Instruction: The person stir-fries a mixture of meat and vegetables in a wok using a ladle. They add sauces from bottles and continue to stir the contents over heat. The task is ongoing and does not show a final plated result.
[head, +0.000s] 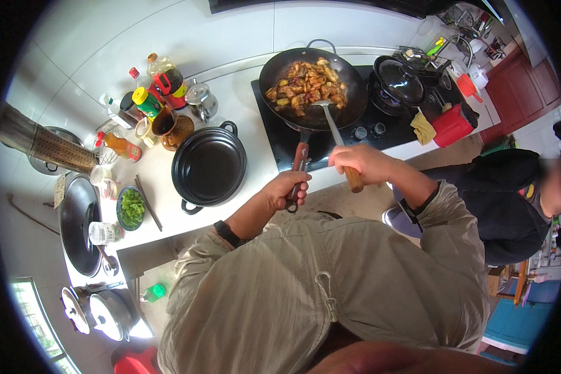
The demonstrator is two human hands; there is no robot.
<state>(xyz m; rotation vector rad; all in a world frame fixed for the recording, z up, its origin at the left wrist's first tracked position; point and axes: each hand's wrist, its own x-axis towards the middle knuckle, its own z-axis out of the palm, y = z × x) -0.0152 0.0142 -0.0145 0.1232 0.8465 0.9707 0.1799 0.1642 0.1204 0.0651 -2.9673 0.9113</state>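
Note:
A black wok [280, 65] holding browned chunks of food [308, 82] stands on the left part of a black glass gas stove [280, 149]. My left hand [287, 189] is closed around the wok's wooden handle [300, 159]. In my right hand [364, 163] is the wooden grip of a metal spatula [332, 124], whose blade rests in the food. A lidded black pot [398, 82] sits on the right burner, where a blue flame shows. On the counter left of the stove stands an empty black two-handled pot [209, 166].
Left on the counter are a bowl of chopped greens [132, 209], chopsticks [148, 203], a brown jug [173, 127], a steel pot [202, 102] and several bottles [168, 82]. A red container [454, 125] and a yellow cloth [422, 127] lie at the stove's right edge. Another person [491, 205] is at the right.

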